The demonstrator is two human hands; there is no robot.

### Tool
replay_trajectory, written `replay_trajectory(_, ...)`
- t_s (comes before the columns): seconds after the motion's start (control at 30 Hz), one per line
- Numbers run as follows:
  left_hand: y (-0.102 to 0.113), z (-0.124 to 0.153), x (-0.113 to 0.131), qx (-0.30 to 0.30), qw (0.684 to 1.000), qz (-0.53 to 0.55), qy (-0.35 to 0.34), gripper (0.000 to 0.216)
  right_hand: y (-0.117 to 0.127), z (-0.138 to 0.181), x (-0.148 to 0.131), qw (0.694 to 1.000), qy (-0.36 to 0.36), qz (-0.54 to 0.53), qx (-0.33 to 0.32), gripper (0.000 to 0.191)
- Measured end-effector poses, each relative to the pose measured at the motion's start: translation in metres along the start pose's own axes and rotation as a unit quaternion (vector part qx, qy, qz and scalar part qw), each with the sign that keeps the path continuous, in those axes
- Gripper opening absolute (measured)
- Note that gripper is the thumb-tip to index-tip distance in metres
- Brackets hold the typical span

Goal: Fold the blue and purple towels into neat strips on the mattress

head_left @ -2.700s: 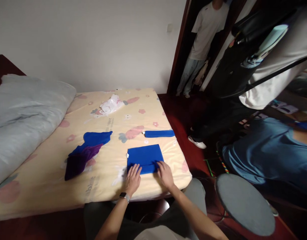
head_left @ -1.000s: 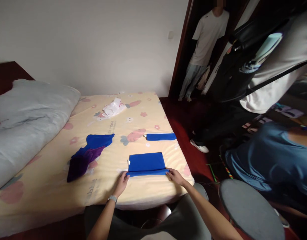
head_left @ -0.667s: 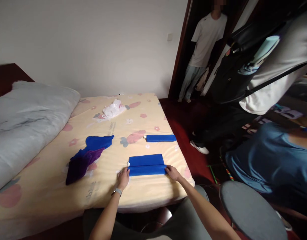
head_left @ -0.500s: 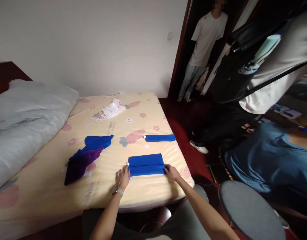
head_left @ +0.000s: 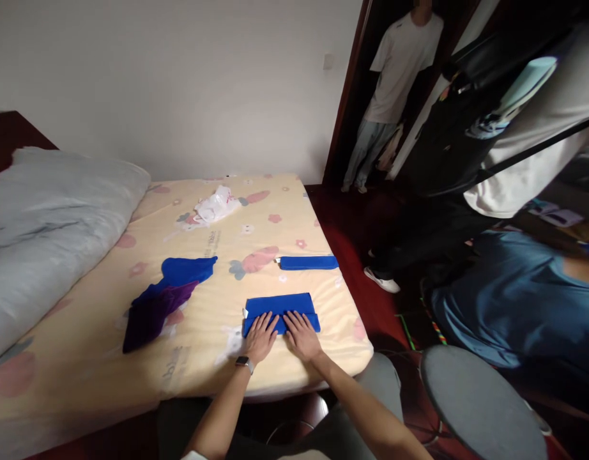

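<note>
A blue cloth (head_left: 280, 304) lies on the bed near its front edge, its near part folded over into a flap, with a small white tag at the left side. My left hand (head_left: 262, 335) rests flat on the left half of the flap, fingers spread. On the flap's right half lies my right hand (head_left: 301, 333), also flat with its fingers out. Beyond them is a second blue cloth (head_left: 308, 262), folded into a narrow strip. To the left, a loose blue cloth (head_left: 189, 271) lies crumpled, partly under a purple cloth (head_left: 148, 319).
The bed (head_left: 218, 364) has a yellow patterned sheet. A white plastic bag (head_left: 218, 204) sits farther back, and a grey quilt (head_left: 64, 211) is heaped at left. A grey stool (head_left: 481, 396) stands at right. People in white (head_left: 402, 70) and blue (head_left: 505, 300) tops are to the right.
Both my hands have let go of the cloth's two side edges and moved inward. They now lie flat on the folded flap, close together.
</note>
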State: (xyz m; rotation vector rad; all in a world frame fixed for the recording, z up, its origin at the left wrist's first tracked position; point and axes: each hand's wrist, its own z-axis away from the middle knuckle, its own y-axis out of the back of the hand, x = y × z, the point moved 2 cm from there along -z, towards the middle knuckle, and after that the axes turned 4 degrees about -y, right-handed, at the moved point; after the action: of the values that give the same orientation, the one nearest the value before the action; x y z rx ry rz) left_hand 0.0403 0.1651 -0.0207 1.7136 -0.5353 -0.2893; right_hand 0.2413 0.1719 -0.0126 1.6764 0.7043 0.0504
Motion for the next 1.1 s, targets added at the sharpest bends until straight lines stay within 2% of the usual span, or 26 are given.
replay_trajectory(0.1, -0.011, 0.008, -0.002, -0.007, 1.000, -0.001, 0.008, 0.059, -0.018, 0.000, -0.001, 1.000, 0.020, 0.016, -0.016, 0.059)
replay_trajectory(0.2, -0.013, 0.014, -0.008, -0.009, 1.000, -0.004, -0.002, 0.062, -0.026, 0.003, 0.010, 0.999, 0.042, 0.022, -0.021, 0.064)
replay_trajectory(0.53, -0.009, 0.048, -0.052, -0.001, 1.000, 0.002, 0.029, 0.064, -0.006, 0.023, 0.078, 0.998, 0.029, 0.039, -0.043, 0.069)
replay_trajectory(0.63, -0.009, 0.049, -0.060, 0.011, 0.998, 0.052, 0.040, 0.063, -0.005, 0.024, 0.087, 0.998, 0.017, 0.023, -0.047, 0.069)
replay_trajectory(0.7, -0.007, 0.044, -0.063, 0.036, 0.990, 0.111, 0.075, 0.057, -0.002, 0.020, 0.086, 0.999, 0.007, -0.004, -0.039, 0.068)
replay_trajectory(0.8, 0.005, 0.040, -0.068, 0.081, 0.962, 0.216, 0.147, 0.042, 0.012, 0.016, 0.082, 0.998, -0.026, -0.062, 0.009, 0.053)
replay_trajectory(0.9, 0.021, 0.046, -0.069, 0.096, 0.941, 0.278, 0.170, 0.033, 0.031, 0.022, 0.079, 0.988, -0.071, -0.129, 0.043, 0.038)
replay_trajectory(1.0, 0.027, 0.063, -0.063, 0.076, 0.934, 0.311, 0.157, 0.029, 0.041, 0.041, 0.081, 0.980, -0.076, -0.183, 0.007, 0.034)
replay_trajectory(1.1, 0.023, 0.081, -0.053, 0.041, 0.934, 0.324, 0.147, 0.029, 0.039, 0.062, 0.083, 0.978, -0.050, -0.202, -0.036, 0.035)
